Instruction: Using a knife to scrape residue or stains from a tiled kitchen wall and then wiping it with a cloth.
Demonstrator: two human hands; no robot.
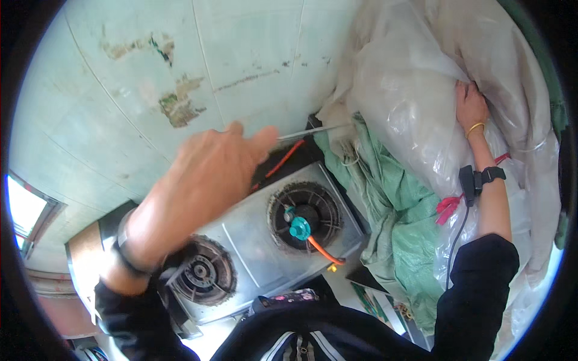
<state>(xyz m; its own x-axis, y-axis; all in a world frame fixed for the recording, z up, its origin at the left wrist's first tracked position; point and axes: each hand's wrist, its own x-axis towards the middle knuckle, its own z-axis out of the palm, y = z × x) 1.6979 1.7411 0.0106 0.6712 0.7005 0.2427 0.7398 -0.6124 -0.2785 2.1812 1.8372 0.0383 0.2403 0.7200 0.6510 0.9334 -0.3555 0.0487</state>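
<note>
My left hand (212, 167), blurred, is over the gas stove (246, 243) near the tiled wall. Its fingers are partly hidden behind the hand. A thin grey strip (311, 132) runs right from near its thumb; I cannot tell whether the hand holds it. At the right my right hand (472, 106) grips a fold of a large translucent plastic bag (402, 81). The creases draw together at its fingertips. On the right burner (306, 216) lies a teal gas regulator (300, 228) with an orange hose (323, 250) attached.
Green woven sacking (415, 243) hangs beside the stove under the plastic. A red tie (447, 210) is on the bag. The left burner (201, 270) is partly behind my arm. Behind the stove runs a red-orange hose (284, 159). The tiled wall (253, 49) has broken patches.
</note>
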